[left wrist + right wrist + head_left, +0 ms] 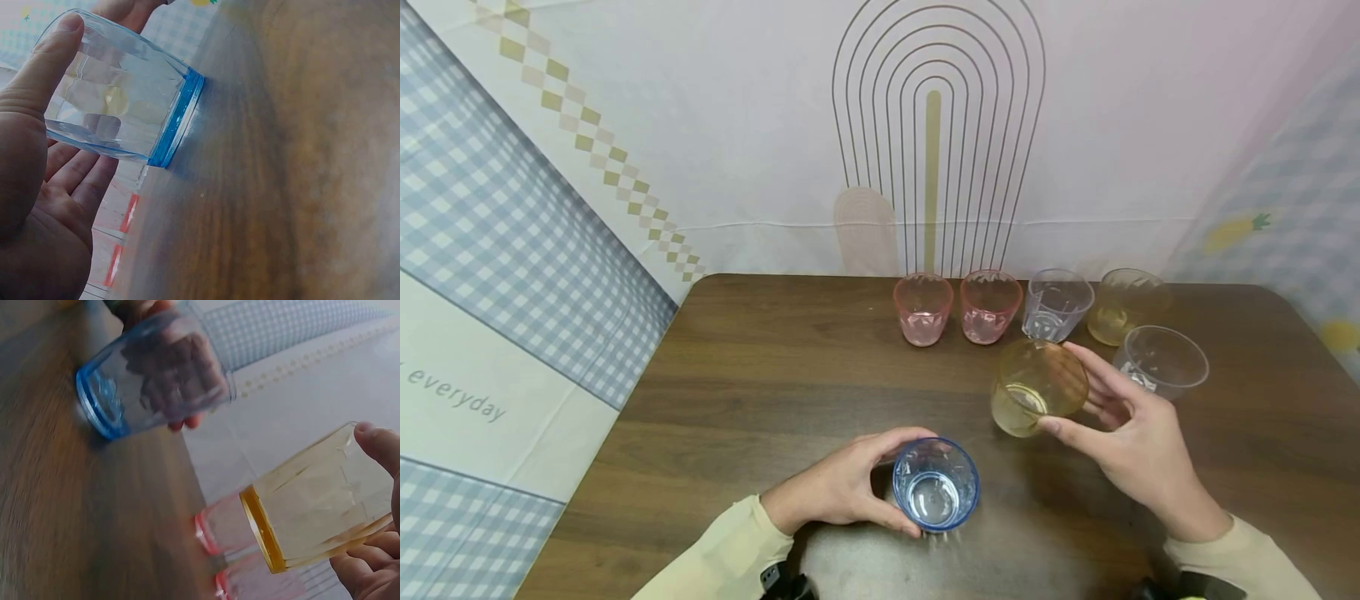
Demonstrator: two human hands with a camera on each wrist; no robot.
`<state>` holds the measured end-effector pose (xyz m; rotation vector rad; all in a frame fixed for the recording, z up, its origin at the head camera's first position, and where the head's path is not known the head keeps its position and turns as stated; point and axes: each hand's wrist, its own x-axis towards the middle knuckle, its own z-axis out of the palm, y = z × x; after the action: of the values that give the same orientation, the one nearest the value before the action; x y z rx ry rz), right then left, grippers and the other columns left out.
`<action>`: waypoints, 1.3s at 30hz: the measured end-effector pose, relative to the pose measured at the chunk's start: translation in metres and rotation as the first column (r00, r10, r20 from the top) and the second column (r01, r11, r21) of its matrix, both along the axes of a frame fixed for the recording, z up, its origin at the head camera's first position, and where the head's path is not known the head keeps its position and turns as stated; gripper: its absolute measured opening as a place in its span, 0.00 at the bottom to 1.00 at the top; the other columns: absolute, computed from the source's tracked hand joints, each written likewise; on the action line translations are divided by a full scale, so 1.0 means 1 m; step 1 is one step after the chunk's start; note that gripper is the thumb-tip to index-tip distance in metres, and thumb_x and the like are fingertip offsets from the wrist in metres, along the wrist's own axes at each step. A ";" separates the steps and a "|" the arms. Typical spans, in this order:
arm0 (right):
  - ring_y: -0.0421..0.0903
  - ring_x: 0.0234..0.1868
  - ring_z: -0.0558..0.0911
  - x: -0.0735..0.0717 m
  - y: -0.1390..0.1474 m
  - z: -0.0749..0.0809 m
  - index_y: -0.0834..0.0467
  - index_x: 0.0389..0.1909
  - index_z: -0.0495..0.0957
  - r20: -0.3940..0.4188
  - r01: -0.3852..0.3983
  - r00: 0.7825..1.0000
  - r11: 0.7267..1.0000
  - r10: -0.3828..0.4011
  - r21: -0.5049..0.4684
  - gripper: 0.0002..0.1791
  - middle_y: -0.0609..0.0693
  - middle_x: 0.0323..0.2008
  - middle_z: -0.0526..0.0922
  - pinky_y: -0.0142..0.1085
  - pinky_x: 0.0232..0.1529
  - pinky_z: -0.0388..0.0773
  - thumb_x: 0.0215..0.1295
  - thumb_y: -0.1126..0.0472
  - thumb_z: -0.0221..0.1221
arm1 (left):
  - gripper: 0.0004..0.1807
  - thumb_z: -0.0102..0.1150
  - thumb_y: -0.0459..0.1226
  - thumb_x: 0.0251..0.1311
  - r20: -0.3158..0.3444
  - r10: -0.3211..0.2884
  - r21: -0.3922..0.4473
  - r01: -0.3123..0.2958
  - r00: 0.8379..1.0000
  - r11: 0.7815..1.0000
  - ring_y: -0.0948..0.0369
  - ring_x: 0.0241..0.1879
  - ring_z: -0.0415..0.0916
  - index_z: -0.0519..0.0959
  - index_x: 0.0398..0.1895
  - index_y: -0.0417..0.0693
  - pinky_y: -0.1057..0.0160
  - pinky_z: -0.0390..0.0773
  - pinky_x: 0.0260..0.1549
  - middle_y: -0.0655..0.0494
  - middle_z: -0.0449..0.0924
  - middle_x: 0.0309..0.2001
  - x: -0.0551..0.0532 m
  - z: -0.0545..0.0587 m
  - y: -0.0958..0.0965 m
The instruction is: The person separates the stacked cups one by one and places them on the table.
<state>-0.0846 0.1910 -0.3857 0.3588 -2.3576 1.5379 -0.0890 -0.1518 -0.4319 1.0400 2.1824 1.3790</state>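
A clear blue-tinted glass [936, 485] stands near the table's front, and my left hand [850, 483] grips its side with thumb and fingers. In the left wrist view its thick blue base [177, 119] is down at the table surface. To the right, my right hand [1138, 442] holds a yellow-tinted glass [1037, 387] between thumb and fingers. This glass tilts slightly; in the right wrist view its amber base [262, 530] looks raised off the table. Just behind my right hand is a colourless glass [1161, 362], partly covered by the fingers.
Along the table's back edge stand two pink glasses [923, 310], a colourless glass [1057, 305] and another yellow glass [1127, 305]. The brown wooden table [760, 367] meets a white patterned cloth [737, 125] behind. Blue checked cloth [512, 192] hangs at the left.
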 end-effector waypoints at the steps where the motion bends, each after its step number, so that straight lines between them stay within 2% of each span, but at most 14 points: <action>1: 0.24 0.57 0.85 -0.002 0.002 -0.002 0.62 0.76 0.74 0.004 0.005 1.000 1.000 -0.005 -0.004 0.49 0.27 0.61 0.84 0.18 0.57 0.81 0.49 0.79 0.79 | 0.54 0.89 0.33 0.45 -0.002 0.000 0.000 0.000 1.000 1.000 0.61 0.70 0.78 0.68 0.77 0.44 0.62 0.76 0.74 0.47 0.81 0.70 0.000 0.000 0.000; 3: 0.24 0.58 0.85 -0.005 0.004 -0.006 0.63 0.76 0.72 0.008 0.009 1.000 1.000 -0.009 -0.013 0.48 0.29 0.63 0.84 0.18 0.58 0.80 0.51 0.78 0.78 | 0.55 0.89 0.33 0.45 -0.007 -0.001 0.001 0.001 1.000 1.000 0.61 0.70 0.78 0.68 0.77 0.43 0.62 0.76 0.74 0.47 0.81 0.70 0.000 0.000 0.000; 10: 0.25 0.63 0.82 -0.017 0.012 -0.019 0.65 0.78 0.69 0.015 0.012 1.000 1.000 -0.011 -0.025 0.46 0.46 0.71 0.82 0.20 0.61 0.79 0.57 0.77 0.75 | 0.54 0.89 0.35 0.45 -0.015 0.001 -0.005 -0.001 1.000 1.000 0.62 0.70 0.78 0.68 0.78 0.45 0.62 0.76 0.74 0.49 0.81 0.70 0.000 0.000 0.000; 14: 0.24 0.63 0.82 -0.021 0.016 -0.026 0.65 0.78 0.69 0.019 0.054 0.998 0.998 -0.054 -0.031 0.45 0.47 0.71 0.82 0.18 0.61 0.78 0.59 0.77 0.75 | 0.54 0.89 0.35 0.45 -0.028 -0.004 -0.004 0.004 1.000 1.000 0.62 0.70 0.78 0.68 0.78 0.45 0.62 0.77 0.74 0.49 0.81 0.70 -0.001 0.000 -0.001; 19: 0.22 0.63 0.80 -0.026 0.018 -0.035 0.66 0.79 0.68 0.029 0.099 0.995 0.994 -0.098 -0.045 0.46 0.54 0.72 0.80 0.18 0.60 0.77 0.59 0.76 0.75 | 0.55 0.89 0.35 0.45 -0.035 -0.010 0.000 0.010 0.999 1.000 0.61 0.70 0.78 0.68 0.78 0.44 0.62 0.77 0.74 0.48 0.81 0.71 0.000 0.001 -0.001; 25: 0.19 0.64 0.77 -0.030 0.019 -0.041 0.64 0.80 0.65 0.093 0.153 0.984 0.988 -0.150 -0.019 0.47 0.65 0.74 0.74 0.14 0.60 0.75 0.62 0.71 0.76 | 0.55 0.89 0.33 0.45 -0.002 -0.015 0.019 0.015 1.000 1.000 0.60 0.71 0.78 0.67 0.78 0.45 0.61 0.76 0.75 0.47 0.80 0.71 0.000 0.001 -0.001; 30: 0.23 0.68 0.75 -0.031 0.019 -0.044 0.65 0.82 0.61 0.145 0.168 0.976 0.986 -0.164 -0.017 0.48 0.67 0.77 0.71 0.14 0.61 0.73 0.65 0.68 0.75 | 0.55 0.88 0.32 0.45 0.013 -0.020 0.037 0.020 1.000 0.999 0.60 0.71 0.78 0.67 0.78 0.44 0.61 0.75 0.75 0.47 0.80 0.71 0.000 0.001 0.000; 33: 0.25 0.69 0.75 -0.033 0.018 -0.045 0.65 0.82 0.61 0.159 0.191 0.970 0.981 -0.184 -0.028 0.47 0.67 0.77 0.70 0.14 0.61 0.73 0.66 0.68 0.74 | 0.55 0.88 0.33 0.46 -0.004 -0.023 0.034 0.023 1.000 0.999 0.60 0.71 0.78 0.67 0.78 0.44 0.61 0.75 0.75 0.47 0.80 0.71 0.000 0.001 -0.001; 39: 0.33 0.75 0.72 -0.037 0.018 -0.047 0.65 0.84 0.56 0.198 0.201 0.962 0.978 -0.186 -0.057 0.49 0.64 0.80 0.66 0.14 0.63 0.71 0.68 0.68 0.72 | 0.54 0.87 0.30 0.45 0.057 -0.033 0.068 0.029 0.998 0.997 0.60 0.72 0.76 0.67 0.77 0.44 0.61 0.73 0.77 0.46 0.79 0.72 -0.001 -0.001 0.000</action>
<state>-0.1211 0.2090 -0.4330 -0.0405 -2.3833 1.6264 -0.0898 -0.1518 -0.4327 1.0393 2.0836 1.4591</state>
